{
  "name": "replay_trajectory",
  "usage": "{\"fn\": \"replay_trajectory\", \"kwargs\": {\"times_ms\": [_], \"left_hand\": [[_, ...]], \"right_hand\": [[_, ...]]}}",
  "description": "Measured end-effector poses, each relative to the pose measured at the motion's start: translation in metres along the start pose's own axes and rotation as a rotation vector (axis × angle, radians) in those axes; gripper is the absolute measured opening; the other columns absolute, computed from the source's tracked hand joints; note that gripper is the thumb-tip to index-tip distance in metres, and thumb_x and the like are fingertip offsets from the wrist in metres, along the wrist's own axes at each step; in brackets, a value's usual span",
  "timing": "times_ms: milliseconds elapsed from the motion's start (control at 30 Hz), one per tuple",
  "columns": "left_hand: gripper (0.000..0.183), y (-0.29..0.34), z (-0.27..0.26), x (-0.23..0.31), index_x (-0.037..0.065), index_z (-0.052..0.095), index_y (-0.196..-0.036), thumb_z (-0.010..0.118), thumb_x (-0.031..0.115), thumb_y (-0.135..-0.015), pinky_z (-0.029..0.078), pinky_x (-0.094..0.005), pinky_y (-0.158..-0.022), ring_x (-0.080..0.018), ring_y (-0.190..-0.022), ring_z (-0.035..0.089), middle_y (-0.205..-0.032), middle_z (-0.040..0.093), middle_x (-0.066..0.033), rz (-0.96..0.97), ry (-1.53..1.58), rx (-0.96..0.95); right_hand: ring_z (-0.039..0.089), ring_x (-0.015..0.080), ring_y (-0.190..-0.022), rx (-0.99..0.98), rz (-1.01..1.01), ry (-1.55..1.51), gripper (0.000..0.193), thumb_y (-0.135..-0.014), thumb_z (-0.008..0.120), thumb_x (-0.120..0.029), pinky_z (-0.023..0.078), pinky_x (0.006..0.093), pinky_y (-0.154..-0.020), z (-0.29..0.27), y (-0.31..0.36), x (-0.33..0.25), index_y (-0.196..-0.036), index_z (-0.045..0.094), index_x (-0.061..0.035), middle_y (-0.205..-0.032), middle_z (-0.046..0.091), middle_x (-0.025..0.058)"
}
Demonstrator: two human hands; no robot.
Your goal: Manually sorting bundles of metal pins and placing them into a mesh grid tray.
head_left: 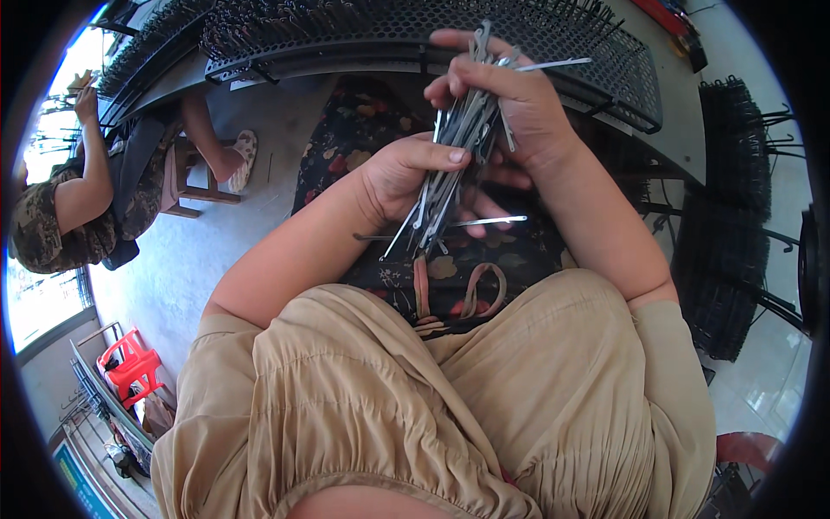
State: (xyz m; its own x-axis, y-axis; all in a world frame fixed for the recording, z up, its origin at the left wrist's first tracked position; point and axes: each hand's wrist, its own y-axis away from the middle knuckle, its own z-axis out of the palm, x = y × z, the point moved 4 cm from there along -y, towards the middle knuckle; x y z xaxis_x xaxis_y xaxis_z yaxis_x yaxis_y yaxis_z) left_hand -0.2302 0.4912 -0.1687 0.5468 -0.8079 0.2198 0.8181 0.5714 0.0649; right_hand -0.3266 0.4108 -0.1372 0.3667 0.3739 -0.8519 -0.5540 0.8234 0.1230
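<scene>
1. Left hand (405, 179) fingers close around the metal rods (467, 130); right hand (526, 97) fingers curl loosely higher up.
2. The bundle, above floral cloth (527, 264), is gathered; several ends splay, so alignment seems unfinished.

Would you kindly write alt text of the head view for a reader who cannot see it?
A person's left hand and right hand hold a loose bundle of thin metal rods over a dark flowered cloth. A black mesh tray lies beyond them; at the left are another person and, lower down, a red plastic stool.
</scene>
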Motion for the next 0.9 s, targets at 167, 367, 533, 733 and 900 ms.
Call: {"fn": "replay_trajectory", "kwargs": {"times_ms": [167,367,533,733,900], "left_hand": [[0.049,-0.003,-0.003,-0.001,-0.007,0.047,-0.124,0.067,0.014,-0.084,0.06,-0.0381,-0.067,-0.0324,-0.077,0.069,-0.117,0.059,-0.0338,-0.134,-0.15,-0.034],[0.042,-0.006,-0.005,-0.002,-0.007,0.053,-0.117,0.069,0.012,-0.083,0.055,-0.0317,-0.056,-0.0242,-0.061,0.064,-0.092,0.065,-0.0242,-0.129,-0.188,0.068],[0.034,-0.011,0.0,-0.002,-0.006,0.056,-0.112,0.067,0.011,-0.085,0.051,-0.0283,-0.048,-0.021,-0.056,0.061,-0.086,0.065,-0.0206,-0.097,-0.172,0.143],[0.022,-0.006,0.01,0.001,0.0,0.058,-0.102,0.067,0.014,-0.088,0.037,-0.0217,-0.041,-0.0096,-0.049,0.046,-0.074,0.058,-0.0096,-0.17,-0.238,0.212],[0.013,-0.006,0.019,0.002,0.005,0.056,-0.094,0.065,0.012,-0.089,0.036,-0.0208,-0.041,-0.0086,-0.049,0.045,-0.069,0.052,-0.0046,-0.167,-0.274,0.216]], "right_hand": [[0.065,0.0288,-0.099,-0.035,0.081,-0.08,0.029,-0.099,0.051,-0.03,0.051,0.0399,-0.09,-0.01,-0.005,-0.005,-0.093,0.059,-0.0027,-0.084,0.065,0.0112],[0.067,0.034,-0.094,-0.123,-0.059,-0.523,0.02,-0.102,0.044,-0.024,0.053,0.0495,-0.088,-0.025,-0.012,-0.035,-0.099,0.055,-0.0083,-0.091,0.065,0.0147],[0.063,0.0269,-0.072,0.176,0.07,-0.239,0.037,-0.104,0.039,-0.037,0.054,0.0472,-0.082,-0.02,-0.008,-0.025,-0.079,0.048,-0.0109,-0.062,0.049,0.0016],[0.034,0.0101,-0.048,0.22,-0.101,-0.528,0.036,-0.103,0.041,-0.037,0.037,0.0273,-0.051,-0.06,-0.027,-0.054,-0.077,0.046,-0.0134,-0.056,0.033,-0.0038],[0.033,0.0087,-0.046,-0.527,0.255,-1.502,0.036,-0.102,0.044,-0.036,0.031,0.0249,-0.043,-0.093,-0.024,-0.101,-0.076,0.048,-0.0105,-0.055,0.032,-0.0041]]}}
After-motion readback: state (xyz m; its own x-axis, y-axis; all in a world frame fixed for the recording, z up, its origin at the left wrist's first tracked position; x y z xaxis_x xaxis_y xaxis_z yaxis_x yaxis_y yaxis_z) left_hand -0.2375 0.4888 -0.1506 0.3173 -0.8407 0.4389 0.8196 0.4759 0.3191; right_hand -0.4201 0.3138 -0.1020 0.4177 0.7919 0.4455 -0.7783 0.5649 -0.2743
